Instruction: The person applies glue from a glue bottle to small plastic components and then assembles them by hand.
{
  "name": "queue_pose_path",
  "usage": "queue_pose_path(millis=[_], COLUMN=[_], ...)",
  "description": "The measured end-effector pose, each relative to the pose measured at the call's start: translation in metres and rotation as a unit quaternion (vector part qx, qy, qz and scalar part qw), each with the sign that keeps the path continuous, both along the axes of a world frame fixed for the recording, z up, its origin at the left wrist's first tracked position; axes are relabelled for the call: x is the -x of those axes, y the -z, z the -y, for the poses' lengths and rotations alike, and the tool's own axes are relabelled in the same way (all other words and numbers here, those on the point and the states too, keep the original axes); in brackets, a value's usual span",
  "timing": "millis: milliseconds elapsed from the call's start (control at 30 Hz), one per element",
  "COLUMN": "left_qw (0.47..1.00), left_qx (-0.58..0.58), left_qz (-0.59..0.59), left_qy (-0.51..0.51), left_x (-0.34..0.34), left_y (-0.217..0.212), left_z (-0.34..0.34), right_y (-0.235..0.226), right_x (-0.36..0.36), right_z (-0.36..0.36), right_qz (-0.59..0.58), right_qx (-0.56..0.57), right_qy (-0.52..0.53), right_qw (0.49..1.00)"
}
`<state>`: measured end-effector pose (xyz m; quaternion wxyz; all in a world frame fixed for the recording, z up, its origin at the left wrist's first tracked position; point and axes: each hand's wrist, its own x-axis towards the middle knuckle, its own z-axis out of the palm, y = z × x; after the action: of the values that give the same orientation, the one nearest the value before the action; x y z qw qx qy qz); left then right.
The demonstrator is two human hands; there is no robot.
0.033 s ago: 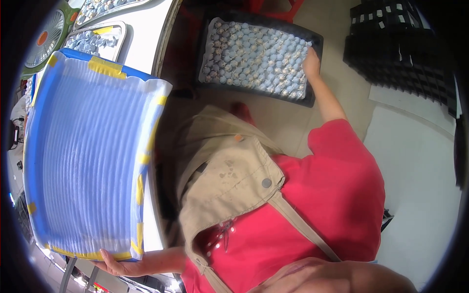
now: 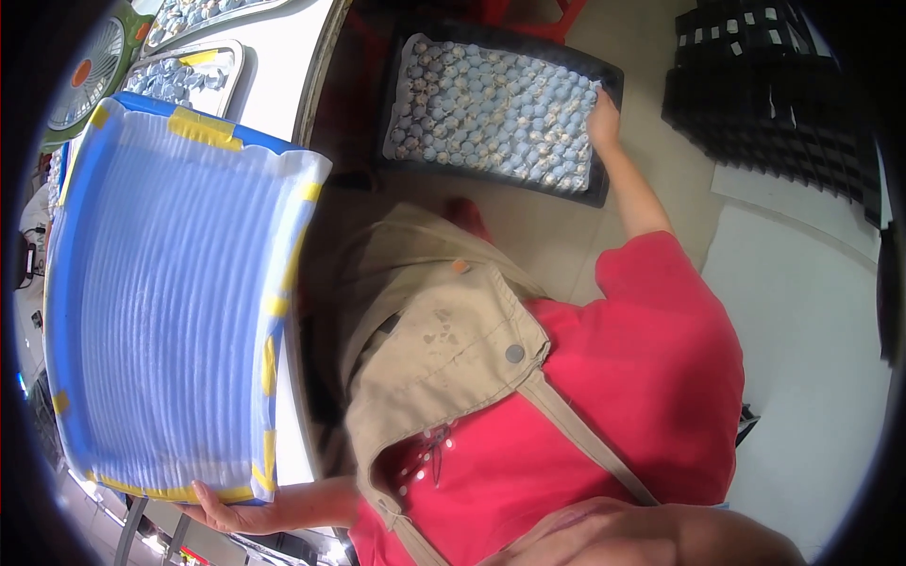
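Observation:
My left hand [image 2: 222, 511] grips the near edge of a shallow blue tray [image 2: 70, 283], its thumb over the rim. Yellow tape runs along the tray's edges, and a translucent white ribbed sheet [image 2: 179, 311] lines it. My right hand [image 2: 604, 123] is closed on the right side of a black tray [image 2: 598, 184], farther away and lower down. Small pale blue, roundish pieces [image 2: 491, 113] with whitish and brownish marks cover the black tray's white liner. The fingers of my right hand are partly hidden at the tray's edge.
The blue tray lies over a white table [image 2: 283, 57]. Behind it are a metal tray [image 2: 234, 85] with more pale blue pieces and a green fan [image 2: 87, 77]. Stacked black trays [image 2: 764, 123] stand at the far right, beside a pale flat surface [image 2: 802, 340]. A red stool [image 2: 562, 19] is at the back.

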<state>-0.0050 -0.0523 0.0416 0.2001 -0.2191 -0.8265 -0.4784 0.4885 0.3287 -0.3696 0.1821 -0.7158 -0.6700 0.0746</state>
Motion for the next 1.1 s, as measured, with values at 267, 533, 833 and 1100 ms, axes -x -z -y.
queue_pose_path(millis=[267,533,833,1100], left_qw=[0.997,0.978,0.927,0.869], left_qx=[-0.067,-0.185,-0.325,-0.474], left_qz=[0.026,0.062,0.170,0.115], left_qy=[0.043,0.074,0.074,-0.083], left_x=[0.002,0.015,0.028,0.040], left_y=[-0.004,0.000,0.005,-0.002], left_z=[-0.001,0.019,0.048,0.112], right_y=[0.020,0.020,0.034,-0.029], right_x=[0.002,0.030,0.078,0.183], right_z=[-0.013,0.007,-0.021,-0.031], right_qz=[0.063,0.122,-0.023,-0.298], right_qx=[0.094,0.146,0.012,-0.113], right_qy=[-0.089,-0.039,-0.082,-0.210], right_qw=[0.990,0.981,0.996,0.924])
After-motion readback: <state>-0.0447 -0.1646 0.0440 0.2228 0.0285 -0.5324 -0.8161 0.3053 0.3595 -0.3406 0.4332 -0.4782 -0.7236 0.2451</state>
